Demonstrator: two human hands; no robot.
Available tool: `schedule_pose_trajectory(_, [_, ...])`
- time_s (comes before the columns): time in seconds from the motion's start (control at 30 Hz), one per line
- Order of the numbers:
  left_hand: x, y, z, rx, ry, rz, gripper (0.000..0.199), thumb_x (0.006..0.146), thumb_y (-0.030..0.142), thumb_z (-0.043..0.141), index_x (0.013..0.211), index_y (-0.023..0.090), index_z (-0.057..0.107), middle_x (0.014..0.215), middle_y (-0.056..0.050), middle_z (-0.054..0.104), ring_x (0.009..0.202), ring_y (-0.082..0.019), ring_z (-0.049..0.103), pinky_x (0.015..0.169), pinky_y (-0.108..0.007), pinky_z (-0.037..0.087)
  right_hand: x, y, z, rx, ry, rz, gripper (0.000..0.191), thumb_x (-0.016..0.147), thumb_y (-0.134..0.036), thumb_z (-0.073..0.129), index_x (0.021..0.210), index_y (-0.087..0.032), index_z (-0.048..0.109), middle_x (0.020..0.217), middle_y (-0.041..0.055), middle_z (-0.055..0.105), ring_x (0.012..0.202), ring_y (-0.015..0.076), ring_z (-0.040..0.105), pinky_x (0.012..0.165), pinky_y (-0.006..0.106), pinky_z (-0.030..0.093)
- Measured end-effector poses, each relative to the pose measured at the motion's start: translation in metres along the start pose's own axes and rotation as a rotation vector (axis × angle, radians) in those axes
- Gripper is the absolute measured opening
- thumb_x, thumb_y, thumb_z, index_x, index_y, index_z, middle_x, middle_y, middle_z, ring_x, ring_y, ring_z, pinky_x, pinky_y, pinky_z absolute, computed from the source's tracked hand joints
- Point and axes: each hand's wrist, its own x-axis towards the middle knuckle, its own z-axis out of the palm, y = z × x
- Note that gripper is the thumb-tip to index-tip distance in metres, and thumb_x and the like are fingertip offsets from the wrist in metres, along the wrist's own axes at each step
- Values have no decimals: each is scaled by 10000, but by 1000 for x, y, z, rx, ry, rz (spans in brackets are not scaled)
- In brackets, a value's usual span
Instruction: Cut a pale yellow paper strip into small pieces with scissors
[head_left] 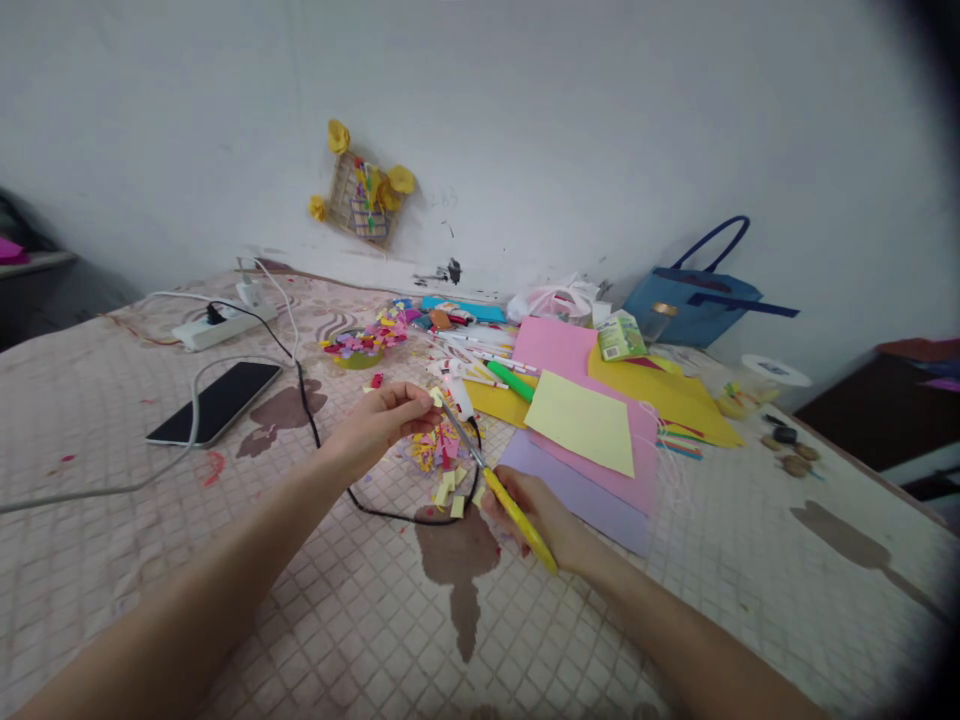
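Observation:
My left hand [382, 425] pinches a small pale yellow paper piece [436, 397] between thumb and fingertips. My right hand [536, 510] is wrapped round the yellow handle of a pair of scissors [517, 518], whose metal blades point up and left, their tips at the paper piece. Below the blades, small yellow paper squares [457, 506] lie on the tablecloth, beside a heap of pink and yellow cut bits [442, 445]. A white glue gun [459, 393] with a black cord rests just behind the blades.
Pale yellow [585, 420], pink and purple sheets lie right of centre, near a green marker [511, 381]. A phone [217, 402], power strip [225, 325] and looping cables occupy the left. A bowl of paper pieces [356, 352] stands behind; a blue bag [694, 300] leans at the wall.

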Motion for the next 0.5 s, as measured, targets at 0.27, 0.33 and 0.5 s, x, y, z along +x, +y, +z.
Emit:
schedule_pose_trajectory(0.27, [-1,0,2,-12,11,5,147,703,235,697,719,140,586,709,-22,679,667,-104,636,676,-217,489,0,-9,1,7,14,51,159,762,-300,479,666,-193,410,493,-73,366,405,58,349,385,166,296])
schedule_pose_trajectory(0.33, [-1,0,2,-6,4,9,148,707,237,695,714,139,583,701,-21,677,665,-103,634,678,-220,488,0,-7,0,8,8,44,149,757,-287,484,671,-192,407,495,-76,361,401,55,340,381,163,296])
schedule_pose_trajectory(0.5, [0,0,1,1,-9,6,147,710,242,692,721,139,586,711,-24,678,666,-104,631,676,-221,485,1,2,0,-10,-7,-8,117,766,-269,470,696,-187,424,522,-71,386,407,51,348,391,161,306])
